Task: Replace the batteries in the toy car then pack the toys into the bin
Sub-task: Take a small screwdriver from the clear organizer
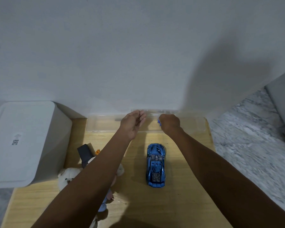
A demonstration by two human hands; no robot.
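A shiny blue toy car (155, 165) stands upright on the wooden table (179, 203), nose toward the wall. Both my hands reach past it to a clear plastic tray (104, 123) lying against the wall. My right hand (169, 123) is closed around a small blue object (159, 122) over the tray; only a tip of that object shows. My left hand (132, 123) hovers beside it with fingers loosely curled and nothing seen in it. A white bin (25, 142) with its lid on stands at the left. Under my left forearm lie a white plush bear (67, 178) and other soft toys.
A dark toy with an orange part (85, 153) lies near the bin. A pale blue and pink soft toy (105, 201) peeks out below my left arm. A white wall rises directly behind the table. Marbled floor (253, 145) lies to the right.
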